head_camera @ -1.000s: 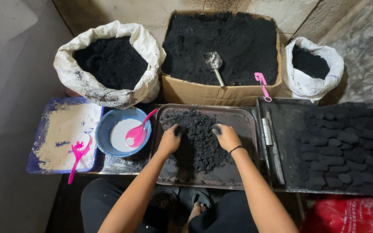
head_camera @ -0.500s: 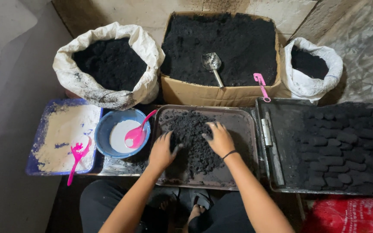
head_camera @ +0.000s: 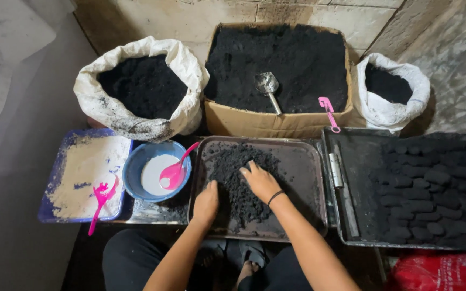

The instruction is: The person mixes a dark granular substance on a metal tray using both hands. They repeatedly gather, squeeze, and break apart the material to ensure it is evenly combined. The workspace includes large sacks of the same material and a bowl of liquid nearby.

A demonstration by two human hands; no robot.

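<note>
A dark metal tray [head_camera: 307, 172] in front of me holds a heap of black crumbly powder [head_camera: 233, 170]. My left hand [head_camera: 206, 202] lies flat on the near left side of the heap, fingers spread. My right hand [head_camera: 260, 180] rests palm down on the heap's right side, with a dark band at the wrist. Both hands press into the powder and hold no tool.
A blue bowl [head_camera: 136, 167] with white liquid and a pink spoon [head_camera: 175, 170] sits left, beside a blue tray [head_camera: 55, 183] of pale powder with a pink fork [head_camera: 101, 202]. Behind are two white sacks [head_camera: 109, 108], [head_camera: 400, 102], a cardboard box [head_camera: 265, 121] with a metal scoop [head_camera: 268, 89]. A tray of black briquettes [head_camera: 432, 186] is right.
Both hands have slid toward me across the heap, dragging black powder to the near part of the tray. The left hand moved farthest, from the heap's top to its near edge.
</note>
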